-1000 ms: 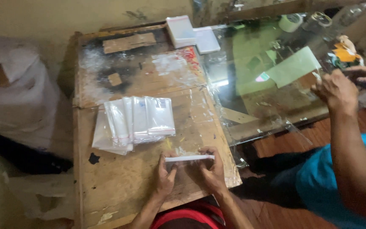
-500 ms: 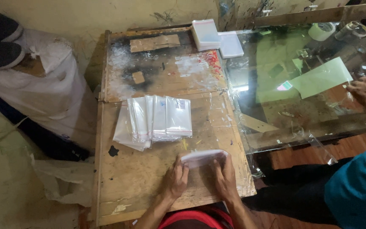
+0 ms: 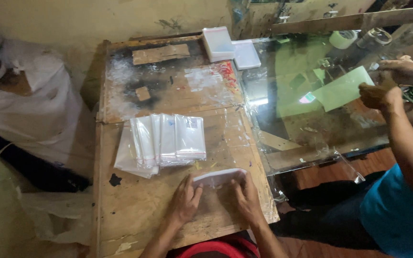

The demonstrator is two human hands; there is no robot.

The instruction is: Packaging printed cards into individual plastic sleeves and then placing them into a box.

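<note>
My left hand (image 3: 184,200) and my right hand (image 3: 247,199) lie on a worn wooden table (image 3: 125,210), near its front edge. Between them they hold a clear plastic sleeve with a white sheet (image 3: 218,177), fingers on its left and right ends. Just beyond it, a fanned row of filled clear sleeves (image 3: 161,142) lies flat on the wood.
A glass tabletop (image 3: 288,81) adjoins on the right, where another person in a blue shirt (image 3: 397,210) holds a green sheet (image 3: 342,88). White stacks (image 3: 218,43) sit at the back, with a tape roll (image 3: 342,39). White cloth (image 3: 39,110) lies on the left floor.
The sleeve between my hands has shifted from a thin edge-on strip to a flatter, broader shape. The view has moved so the table sits more to the right.
</note>
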